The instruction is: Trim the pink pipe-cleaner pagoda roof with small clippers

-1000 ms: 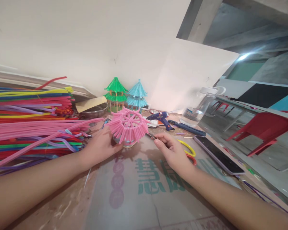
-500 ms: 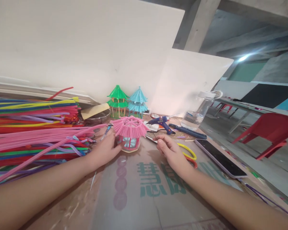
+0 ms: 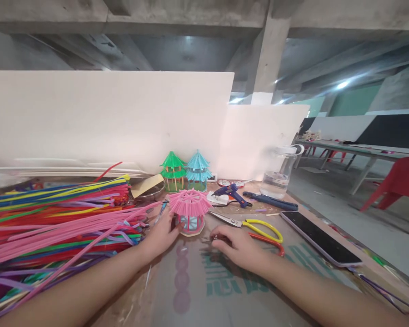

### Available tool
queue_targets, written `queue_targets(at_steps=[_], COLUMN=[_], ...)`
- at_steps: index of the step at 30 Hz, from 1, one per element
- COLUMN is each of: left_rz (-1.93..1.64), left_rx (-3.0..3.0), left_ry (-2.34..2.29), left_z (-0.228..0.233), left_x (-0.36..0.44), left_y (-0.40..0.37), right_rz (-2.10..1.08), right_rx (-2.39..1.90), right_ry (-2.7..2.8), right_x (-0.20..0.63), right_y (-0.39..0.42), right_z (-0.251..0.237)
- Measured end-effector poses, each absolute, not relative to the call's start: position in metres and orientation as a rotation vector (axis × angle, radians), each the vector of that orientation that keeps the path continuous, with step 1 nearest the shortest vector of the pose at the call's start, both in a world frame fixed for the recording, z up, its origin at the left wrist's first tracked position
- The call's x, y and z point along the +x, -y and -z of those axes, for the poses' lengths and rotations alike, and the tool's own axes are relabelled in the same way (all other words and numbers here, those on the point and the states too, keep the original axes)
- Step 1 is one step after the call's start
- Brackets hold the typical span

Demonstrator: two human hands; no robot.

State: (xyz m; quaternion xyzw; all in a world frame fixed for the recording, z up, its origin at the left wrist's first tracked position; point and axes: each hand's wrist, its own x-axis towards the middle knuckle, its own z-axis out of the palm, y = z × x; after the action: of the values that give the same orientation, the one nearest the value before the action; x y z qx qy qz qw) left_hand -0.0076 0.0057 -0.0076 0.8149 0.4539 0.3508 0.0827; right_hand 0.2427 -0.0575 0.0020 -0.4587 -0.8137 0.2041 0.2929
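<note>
My left hand (image 3: 163, 234) grips the left side of a small model pavilion (image 3: 190, 204), its thumb at the front of the base. The pavilion has a pink pipe-cleaner roof with an open top, pale blue panels and pink posts, and stands upright on the table. To its right, my right hand (image 3: 236, 245) is low over the plastic sheet, fingers curled toward the thumb; what they hold, if anything, is too small to name. Scissors (image 3: 240, 222) with yellow and orange handles lie just beyond that hand, which partly covers the orange loop.
Bundles of coloured pipe cleaners (image 3: 64, 222) fill the left side. Behind stand a green model pavilion (image 3: 172, 171) and a blue one (image 3: 198, 170). A glue gun (image 3: 232, 194), blue-handled pliers (image 3: 271, 200), a water bottle (image 3: 276, 175) and a phone (image 3: 320, 238) are on the right.
The camera view has tilted and levelled. My right hand has drawn back from the scissors toward me, leaving their blades in sight. My left hand stays on the pink pavilion.
</note>
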Motion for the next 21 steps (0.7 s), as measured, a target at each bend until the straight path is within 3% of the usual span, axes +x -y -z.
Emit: queue_targets(at_steps=[9, 12, 16, 21], left_rz=[-1.091, -1.154, -1.212, -1.204], left_rx=[2.409, 2.370, 2.255, 2.211], left_ry=[-1.351, -1.343, -1.347, -1.346], left_z=[0.005, 0.008, 0.012, 0.013], left_x=[-0.013, -0.017, -0.020, -0.021], left_y=[-0.007, -0.014, -0.021, -0.024], right_rz=[-0.316, -0.299, -0.046, 0.013], right_rx=[-1.053, -1.273, -1.659, -1.757], right_ry=[2.504, 2.441, 2.275, 2.291], right_x=[0.237, 0.241, 0.255, 0.282], right_y=[0.067, 0.062, 0.051, 0.034], right_z=[-0.009, -0.014, -0.033, -0.039])
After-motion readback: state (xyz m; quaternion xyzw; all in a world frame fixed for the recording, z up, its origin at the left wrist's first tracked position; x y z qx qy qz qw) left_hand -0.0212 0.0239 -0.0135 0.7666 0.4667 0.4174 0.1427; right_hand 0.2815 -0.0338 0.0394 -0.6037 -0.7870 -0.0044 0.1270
